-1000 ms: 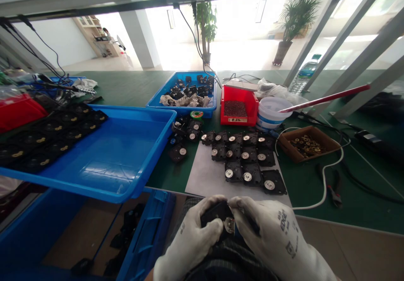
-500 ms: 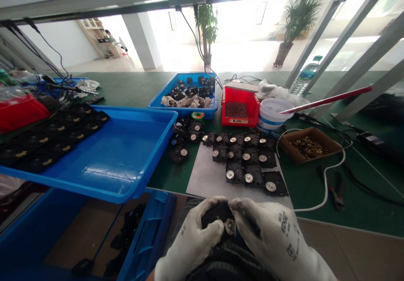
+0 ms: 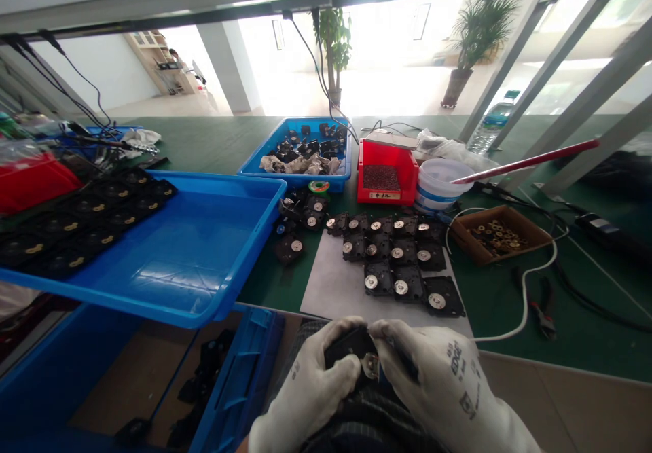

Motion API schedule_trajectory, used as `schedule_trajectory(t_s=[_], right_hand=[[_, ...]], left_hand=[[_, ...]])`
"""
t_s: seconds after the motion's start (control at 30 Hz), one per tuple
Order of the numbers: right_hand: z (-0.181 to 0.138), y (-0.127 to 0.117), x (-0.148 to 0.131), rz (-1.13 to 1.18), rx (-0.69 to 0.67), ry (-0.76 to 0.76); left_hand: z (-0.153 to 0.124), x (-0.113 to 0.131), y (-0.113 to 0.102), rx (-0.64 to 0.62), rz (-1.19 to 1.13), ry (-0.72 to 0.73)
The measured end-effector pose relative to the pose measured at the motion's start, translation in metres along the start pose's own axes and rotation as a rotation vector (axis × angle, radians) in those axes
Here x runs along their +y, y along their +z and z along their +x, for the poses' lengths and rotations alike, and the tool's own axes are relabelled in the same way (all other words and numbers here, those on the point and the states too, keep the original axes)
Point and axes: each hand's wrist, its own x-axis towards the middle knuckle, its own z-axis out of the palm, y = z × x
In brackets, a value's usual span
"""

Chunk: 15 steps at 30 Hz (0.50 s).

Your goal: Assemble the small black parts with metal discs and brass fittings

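Both hands wear white gloves and meet low in the view, over my lap. My left hand (image 3: pixel 323 375) is closed round a black plastic part (image 3: pixel 347 348), its thumb lying along the near side. A small shiny metal piece (image 3: pixel 371 366) shows at the part's right end. My right hand (image 3: pixel 432 365) is closed at that end, fingertips on the part beside the metal piece; its palm side is hidden. Just beyond the hands, several black housings (image 3: pixel 401 287) with round silver discs stand in rows on a white sheet (image 3: pixel 326 283).
A large blue tray (image 3: pixel 204 314) with black parts is on the left, a blue crate (image 3: pixel 244 378) below it. Farther back are a blue bin (image 3: pixel 244 168), a red bin (image 3: pixel 390 200) and a white tub (image 3: pixel 441 188). A cardboard box (image 3: pixel 479 252) of brass pieces and pliers (image 3: pixel 545 317) lie right.
Almost nothing differs. My hands and the black part have shifted only very slightly; the grip looks the same.
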Motion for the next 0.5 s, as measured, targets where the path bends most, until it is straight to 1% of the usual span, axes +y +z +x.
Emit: schedule_trajectory(t_s=[0.5], right_hand=[[-0.0059,0.0067,0.0046,0.007,0.014,0.043]], left_hand=[[-0.0005,0.0041,0.0012,0.011,0.016,-0.033]])
